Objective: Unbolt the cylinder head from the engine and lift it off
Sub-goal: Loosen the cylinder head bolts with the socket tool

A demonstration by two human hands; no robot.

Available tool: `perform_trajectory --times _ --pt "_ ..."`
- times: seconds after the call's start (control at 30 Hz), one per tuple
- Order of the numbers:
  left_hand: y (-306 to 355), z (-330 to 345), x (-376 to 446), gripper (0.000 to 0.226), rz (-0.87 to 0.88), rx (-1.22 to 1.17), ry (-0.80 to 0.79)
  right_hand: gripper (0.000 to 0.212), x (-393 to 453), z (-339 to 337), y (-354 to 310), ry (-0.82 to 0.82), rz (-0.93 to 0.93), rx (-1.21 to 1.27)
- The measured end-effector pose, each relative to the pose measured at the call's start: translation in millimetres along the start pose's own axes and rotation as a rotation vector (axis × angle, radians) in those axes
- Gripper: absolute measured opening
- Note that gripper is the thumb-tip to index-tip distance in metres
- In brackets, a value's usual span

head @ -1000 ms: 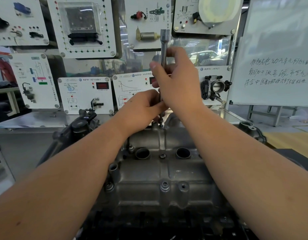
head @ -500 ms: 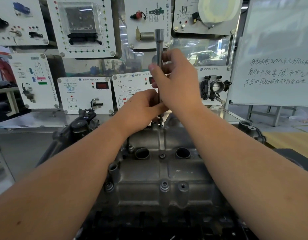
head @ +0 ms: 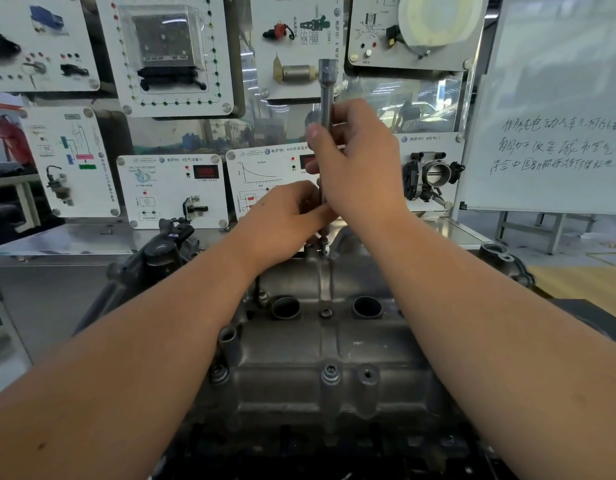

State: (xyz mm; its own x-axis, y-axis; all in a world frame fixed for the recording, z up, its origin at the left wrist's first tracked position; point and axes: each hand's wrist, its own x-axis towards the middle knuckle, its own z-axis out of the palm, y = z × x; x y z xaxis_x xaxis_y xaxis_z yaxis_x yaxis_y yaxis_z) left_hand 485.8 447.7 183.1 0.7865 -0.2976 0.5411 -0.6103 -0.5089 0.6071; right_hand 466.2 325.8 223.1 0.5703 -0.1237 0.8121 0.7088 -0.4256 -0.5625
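Head view: both hands hold the upright socket extension (head: 325,98) as before, right hand (head: 360,161) above left hand (head: 286,216), at the cylinder head (head: 327,341) far edge; extension slightly straighter.

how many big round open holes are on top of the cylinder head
2. One round hole sits left of the centre rib on the cylinder head, the other right of it. The arms cover both ends, so more may be hidden.
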Motion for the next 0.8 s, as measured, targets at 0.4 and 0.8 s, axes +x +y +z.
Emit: perform_trajectory --times 0.4,0.8 --pt "2.1 -1.9 0.0 0.031 -0.003 0.024 0.000 0.024 -0.5 -0.8 -0.5 -0.031 0.004 0.009" --pt "0.1 -1.5 0.9 0.026 -0.008 0.007 -0.011 0.027 0.7 0.6 1.8 -0.015 0.024 -0.006"
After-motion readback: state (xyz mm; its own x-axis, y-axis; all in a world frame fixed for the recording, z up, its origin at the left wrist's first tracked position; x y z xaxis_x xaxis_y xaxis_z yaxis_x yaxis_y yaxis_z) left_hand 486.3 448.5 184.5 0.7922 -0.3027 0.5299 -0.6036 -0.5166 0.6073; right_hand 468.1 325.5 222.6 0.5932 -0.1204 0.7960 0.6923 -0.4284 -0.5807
